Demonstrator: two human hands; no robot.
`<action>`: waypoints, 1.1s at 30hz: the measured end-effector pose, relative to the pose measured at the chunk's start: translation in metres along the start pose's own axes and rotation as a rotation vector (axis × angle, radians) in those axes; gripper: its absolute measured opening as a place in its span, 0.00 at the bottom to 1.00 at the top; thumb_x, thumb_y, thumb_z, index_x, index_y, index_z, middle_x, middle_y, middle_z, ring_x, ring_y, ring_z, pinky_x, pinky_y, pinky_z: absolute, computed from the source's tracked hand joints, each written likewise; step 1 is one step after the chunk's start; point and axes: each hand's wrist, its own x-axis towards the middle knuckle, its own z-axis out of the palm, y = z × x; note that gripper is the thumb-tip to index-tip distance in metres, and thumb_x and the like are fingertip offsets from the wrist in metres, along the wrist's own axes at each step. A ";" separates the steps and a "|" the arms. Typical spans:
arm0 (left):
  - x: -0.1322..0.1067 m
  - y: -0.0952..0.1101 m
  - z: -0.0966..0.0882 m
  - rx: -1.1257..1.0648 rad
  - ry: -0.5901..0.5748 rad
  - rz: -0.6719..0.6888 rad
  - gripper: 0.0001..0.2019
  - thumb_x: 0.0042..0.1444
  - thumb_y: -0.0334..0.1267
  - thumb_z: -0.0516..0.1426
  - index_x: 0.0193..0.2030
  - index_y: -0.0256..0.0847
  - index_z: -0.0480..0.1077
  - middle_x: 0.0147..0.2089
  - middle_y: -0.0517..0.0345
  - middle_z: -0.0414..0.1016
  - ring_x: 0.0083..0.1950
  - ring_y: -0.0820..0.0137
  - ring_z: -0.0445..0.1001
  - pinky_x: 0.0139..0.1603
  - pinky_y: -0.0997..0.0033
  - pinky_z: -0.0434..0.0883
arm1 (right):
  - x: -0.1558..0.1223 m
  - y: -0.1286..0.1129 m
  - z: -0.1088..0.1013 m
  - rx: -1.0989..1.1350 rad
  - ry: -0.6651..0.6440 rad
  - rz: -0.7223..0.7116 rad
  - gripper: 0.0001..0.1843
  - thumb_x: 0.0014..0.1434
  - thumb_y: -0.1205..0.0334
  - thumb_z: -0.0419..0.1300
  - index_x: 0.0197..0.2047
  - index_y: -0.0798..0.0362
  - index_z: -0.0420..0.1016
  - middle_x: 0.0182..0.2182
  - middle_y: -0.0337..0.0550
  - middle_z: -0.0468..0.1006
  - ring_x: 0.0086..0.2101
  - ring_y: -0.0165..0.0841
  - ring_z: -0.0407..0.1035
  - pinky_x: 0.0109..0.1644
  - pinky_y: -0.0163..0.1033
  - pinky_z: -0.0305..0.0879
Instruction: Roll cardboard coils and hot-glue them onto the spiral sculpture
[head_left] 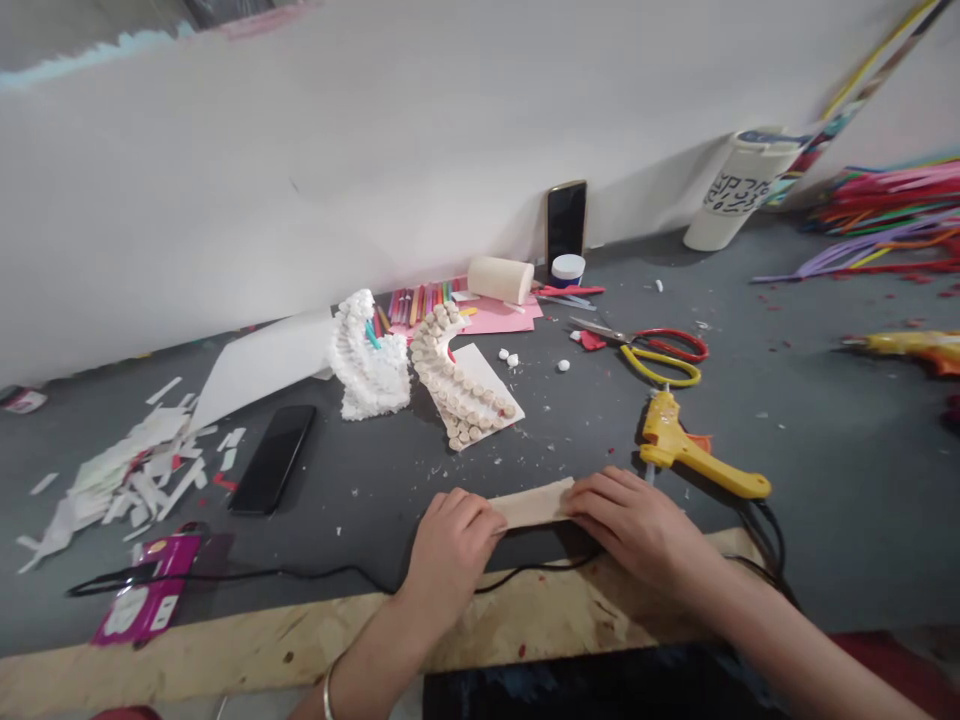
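A narrow beige strip [534,502] lies flat on the grey table near its front edge. My left hand [450,550] grips the strip's left end with curled fingers. My right hand [637,520] presses down on the strip's right end, fingers together. A yellow glue gun [694,450] lies just beyond my right hand, its black cord [300,575] running along the table front. Two curved white and beige models studded with small tooth-like pieces [420,365] stand further back.
A black phone [274,457] lies to the left beside paper scraps [135,475]. A pink packet [146,590] sits at the front left. Scissors [652,350], markers [416,300], a beige roll [501,278], a second phone [566,222] and a white cup [739,190] are behind.
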 end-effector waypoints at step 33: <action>-0.001 -0.001 -0.001 -0.218 -0.029 -0.437 0.11 0.62 0.42 0.56 0.31 0.44 0.75 0.36 0.59 0.76 0.42 0.65 0.71 0.46 0.61 0.60 | 0.004 0.005 -0.003 0.139 -0.024 0.329 0.10 0.65 0.61 0.57 0.32 0.52 0.72 0.34 0.46 0.75 0.37 0.38 0.70 0.45 0.45 0.69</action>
